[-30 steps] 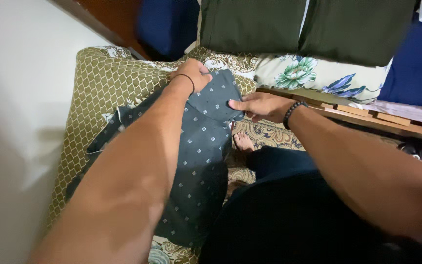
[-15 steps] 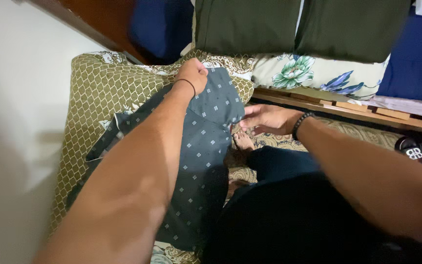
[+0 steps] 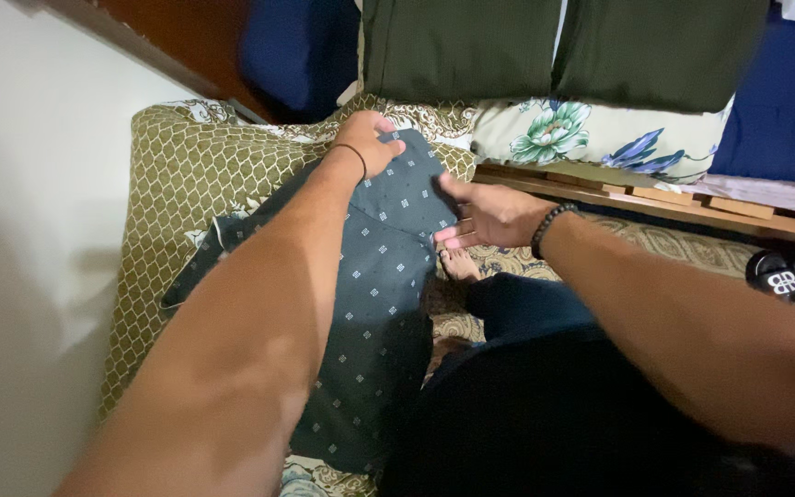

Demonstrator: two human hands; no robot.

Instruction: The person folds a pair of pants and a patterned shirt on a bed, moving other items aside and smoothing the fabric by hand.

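An olive cushion (image 3: 186, 184) with a cream lattice pattern lay against the pale wall (image 3: 29, 230) on the left. Up top, two dark green pillows (image 3: 563, 46) sat side by side, resting on a floral pillow (image 3: 600, 138) with a green bloom and blue leaves. Beneath that ran a wooden slat frame (image 3: 692, 204). A patterned rug (image 3: 508, 262) covered the floor, and a black sandal (image 3: 789, 274) sat at the far right edge. Blue fabric (image 3: 784, 120) filled the upper right corner.

No packages, labels, signs or screens anywhere in view.
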